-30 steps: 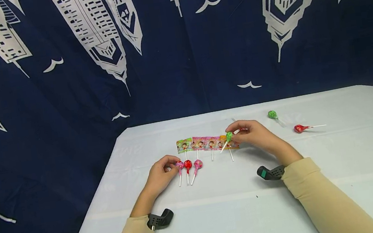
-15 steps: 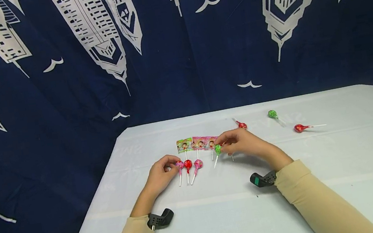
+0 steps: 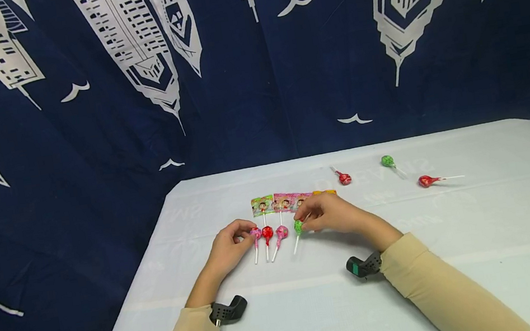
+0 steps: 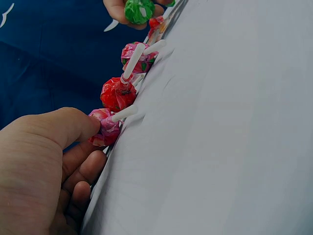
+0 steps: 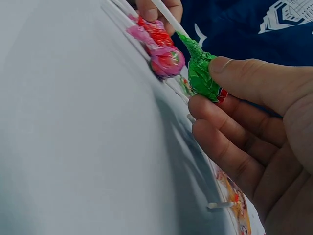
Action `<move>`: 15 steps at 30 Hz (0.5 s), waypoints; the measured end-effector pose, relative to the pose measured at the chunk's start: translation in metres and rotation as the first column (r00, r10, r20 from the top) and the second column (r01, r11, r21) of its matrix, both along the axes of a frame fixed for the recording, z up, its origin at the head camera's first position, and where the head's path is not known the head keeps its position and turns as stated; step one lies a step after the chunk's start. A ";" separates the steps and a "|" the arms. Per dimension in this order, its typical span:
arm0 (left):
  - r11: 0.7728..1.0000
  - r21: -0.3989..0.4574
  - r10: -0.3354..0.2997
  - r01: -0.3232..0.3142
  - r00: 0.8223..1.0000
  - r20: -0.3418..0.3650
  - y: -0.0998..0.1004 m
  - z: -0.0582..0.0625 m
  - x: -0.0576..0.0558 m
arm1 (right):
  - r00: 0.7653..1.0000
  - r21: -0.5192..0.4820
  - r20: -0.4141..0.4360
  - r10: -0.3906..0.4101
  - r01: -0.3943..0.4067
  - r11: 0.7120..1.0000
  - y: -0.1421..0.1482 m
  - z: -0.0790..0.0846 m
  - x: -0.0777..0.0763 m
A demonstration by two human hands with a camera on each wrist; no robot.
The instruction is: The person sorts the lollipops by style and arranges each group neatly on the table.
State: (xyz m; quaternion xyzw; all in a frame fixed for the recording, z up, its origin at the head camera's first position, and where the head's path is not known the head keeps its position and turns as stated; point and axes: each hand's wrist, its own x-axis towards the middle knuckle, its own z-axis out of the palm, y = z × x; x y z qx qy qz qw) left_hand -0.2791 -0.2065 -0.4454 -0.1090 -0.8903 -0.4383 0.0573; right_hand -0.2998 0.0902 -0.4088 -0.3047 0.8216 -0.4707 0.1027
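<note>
My left hand [image 3: 228, 250] pinches a pink lollipop [image 4: 108, 131] at the left end of a short row, thumb on its wrapper. Beside it in the row lie a red lollipop [image 3: 267, 233] and another pink lollipop [image 3: 282, 232], sticks toward me. To the right of them, my right hand [image 3: 335, 213] holds a green lollipop [image 5: 199, 76] between thumb and fingers. Its white stick points down toward me in the head view. Behind the row lie flat-wrapped candies on sticks, a green one [image 3: 259, 207] and pink ones [image 3: 284, 201]; my right hand partly hides those farther right.
Toward the back right of the white table [image 3: 287, 321] lie a red lollipop [image 3: 345, 178], a green lollipop [image 3: 387, 161] and another red lollipop [image 3: 426, 181]. A dark blue printed cloth [image 3: 236, 107] hangs behind the table.
My right hand has carried the green lollipop left and toward me, from over the orange flat candies to beside the row. A red lollipop behind it came into view. My left hand stays put.
</note>
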 end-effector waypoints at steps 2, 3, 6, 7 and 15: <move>1.000 -0.003 0.001 -0.001 1.000 -0.003 0.000 -0.001 0.000 | 1.000 0.008 -0.017 0.005 -0.005 1.000 -0.003 -0.002 0.001; 1.000 -0.004 0.003 -0.003 1.000 -0.002 0.000 -0.001 0.000 | 0.999 0.016 -0.035 0.004 -0.003 1.000 -0.004 -0.003 0.002; 1.000 -0.008 0.005 -0.005 1.000 -0.005 0.000 -0.001 0.000 | 0.996 0.035 -0.089 -0.007 0.011 0.999 -0.007 -0.005 0.004; 1.000 -0.009 0.006 -0.006 1.000 -0.005 0.000 -0.001 0.000 | 0.995 0.047 -0.099 -0.016 0.021 0.999 -0.008 -0.005 0.004; 1.000 -0.008 0.003 -0.003 1.000 -0.014 0.000 -0.001 0.000 | 0.986 0.085 -0.164 -0.042 0.056 0.995 -0.015 -0.010 0.007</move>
